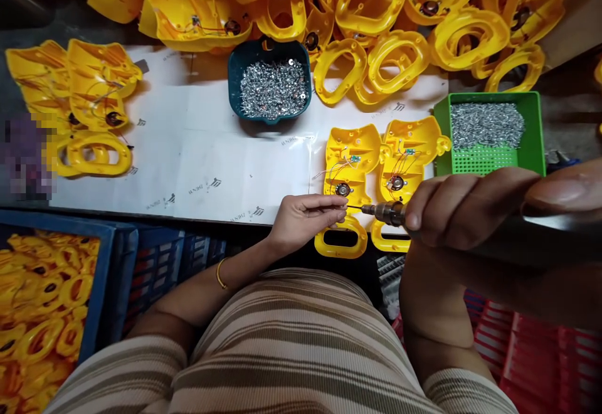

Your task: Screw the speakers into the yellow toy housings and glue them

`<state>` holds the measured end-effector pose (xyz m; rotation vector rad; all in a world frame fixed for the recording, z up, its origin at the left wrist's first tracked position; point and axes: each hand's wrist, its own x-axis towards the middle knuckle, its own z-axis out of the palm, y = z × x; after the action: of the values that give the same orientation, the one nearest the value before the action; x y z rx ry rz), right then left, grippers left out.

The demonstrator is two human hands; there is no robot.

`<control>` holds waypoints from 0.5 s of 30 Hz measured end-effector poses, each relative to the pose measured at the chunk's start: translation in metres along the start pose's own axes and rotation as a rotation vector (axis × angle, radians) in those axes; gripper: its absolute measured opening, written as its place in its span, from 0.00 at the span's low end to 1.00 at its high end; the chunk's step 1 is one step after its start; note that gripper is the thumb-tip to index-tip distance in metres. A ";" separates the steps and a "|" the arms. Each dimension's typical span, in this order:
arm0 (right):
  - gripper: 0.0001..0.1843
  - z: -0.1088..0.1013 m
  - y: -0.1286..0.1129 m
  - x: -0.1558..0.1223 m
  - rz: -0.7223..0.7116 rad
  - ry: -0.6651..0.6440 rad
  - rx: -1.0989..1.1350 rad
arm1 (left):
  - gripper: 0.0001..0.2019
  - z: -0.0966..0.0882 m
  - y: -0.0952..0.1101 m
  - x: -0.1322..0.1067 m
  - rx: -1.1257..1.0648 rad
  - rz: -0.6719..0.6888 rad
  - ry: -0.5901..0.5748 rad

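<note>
Right hand wraps round a driver; its bit reaches the left hand, whose fingertips pinch together, anything between them too small to tell; two yellow shells lie beyond on the bench, left of a green basket of screws.

Workplace: an assembly workshop
Yellow shells: matching, heaped across the frame's top
Screws: loose in a teal tub, upper centre, and a green basket, right
Blue crate: packed with yellow parts, lower left
Driver: slim bit showing, right of centre
</note>
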<state>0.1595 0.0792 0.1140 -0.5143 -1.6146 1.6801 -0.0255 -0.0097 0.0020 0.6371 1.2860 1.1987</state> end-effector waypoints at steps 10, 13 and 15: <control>0.14 0.025 0.028 0.013 -0.228 0.225 -0.056 | 0.19 0.000 0.002 -0.002 0.021 -0.056 -0.103; 0.13 0.021 0.025 0.006 -0.159 0.274 -0.090 | 0.23 -0.005 -0.003 0.000 0.162 0.050 -0.150; 0.12 0.017 0.019 0.003 -0.076 0.221 -0.104 | 0.20 -0.009 -0.006 0.001 0.250 0.145 -0.180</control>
<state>0.1410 0.0708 0.0979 -0.6576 -1.5449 1.4354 -0.0320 -0.0125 -0.0060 1.0122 1.2623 1.0773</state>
